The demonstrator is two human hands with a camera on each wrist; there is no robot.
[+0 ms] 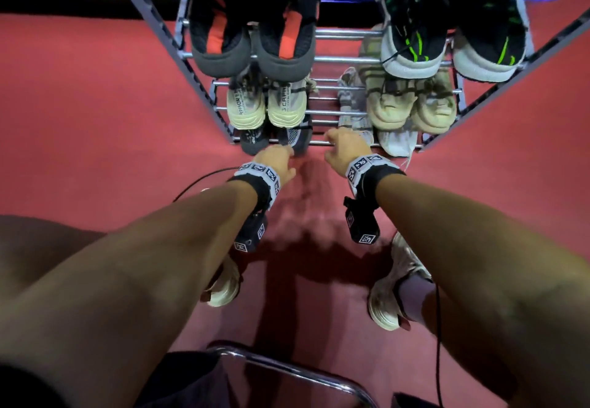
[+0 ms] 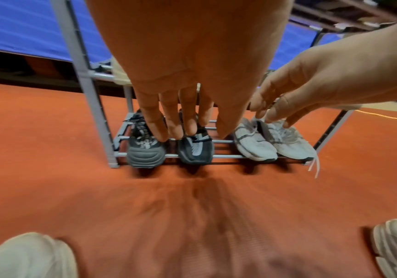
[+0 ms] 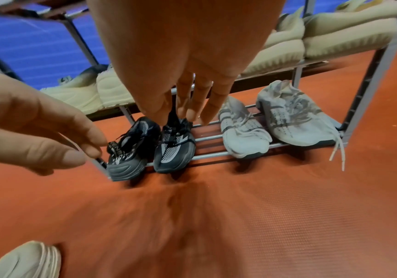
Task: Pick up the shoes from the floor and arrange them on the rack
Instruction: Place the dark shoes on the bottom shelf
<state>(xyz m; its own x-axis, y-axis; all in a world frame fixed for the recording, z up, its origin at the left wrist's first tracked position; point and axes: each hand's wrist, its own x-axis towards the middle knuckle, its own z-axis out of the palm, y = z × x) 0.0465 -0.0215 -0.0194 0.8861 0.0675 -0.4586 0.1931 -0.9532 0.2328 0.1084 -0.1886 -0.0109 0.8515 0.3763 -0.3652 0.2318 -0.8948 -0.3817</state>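
Note:
A grey metal rack (image 1: 332,59) holds several pairs of shoes. Its lowest tier carries a dark grey pair (image 2: 145,150) (image 3: 175,150) on the left and a light grey knit pair (image 2: 254,144) (image 3: 297,120) on the right. My left hand (image 1: 281,155) reaches over the dark pair with straight fingers (image 2: 154,122) and holds nothing. My right hand (image 1: 338,144) hangs over the gap between the two pairs, its fingers (image 3: 185,105) relaxed and empty. I cannot tell whether either hand touches a shoe.
Upper tiers hold black-red (image 1: 249,40), black-green (image 1: 415,24), cream (image 1: 265,104) and beige (image 1: 412,107) pairs. The person's own feet in cream sneakers (image 1: 223,286) (image 1: 386,292) stand on the red floor (image 1: 95,120). A chrome chair bar (image 1: 287,366) lies near me.

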